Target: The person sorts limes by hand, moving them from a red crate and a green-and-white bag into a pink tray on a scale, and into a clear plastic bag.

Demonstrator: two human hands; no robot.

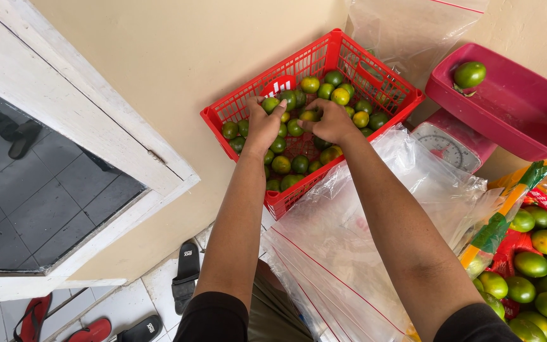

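Both grips are down inside the red plastic lattice crate (349, 54), among the small green and yellow-green citrus fruits (299, 164) that cover its floor. Left hand (263, 123): fingers curled downward over the fruit, one green fruit (270, 103) showing at the fingertips; whether the grip is closed on it or merely resting on it cannot be told. Right hand (333, 121): fingers bent and drawn together over the fruit near the crate's middle, a yellowish fruit (308, 116) showing just beside the knuckles; what it holds, if anything, is hidden under the hand. The two hands lie near one another, not touching. Both forearms are bare, with dark sleeves at the lower edge of the view.

The crate sits tilted against a beige wall (178, 50). Clear plastic bags with red seal strips (330, 253) lie spread below the right forearm, touching the crate's near corner. To the right stands a pink dial weighing scale (451, 149) carrying a deep pink rectangular pan (527, 120); a single green citrus fruit (470, 75) rests in the pan's far corner. At the right edge, an opened printed sack (508, 215) holds larger green and orange-tinged citrus fruits (539, 278). Black and red sandals (185, 275) lie on the white tiled floor (121, 307) at lower left.
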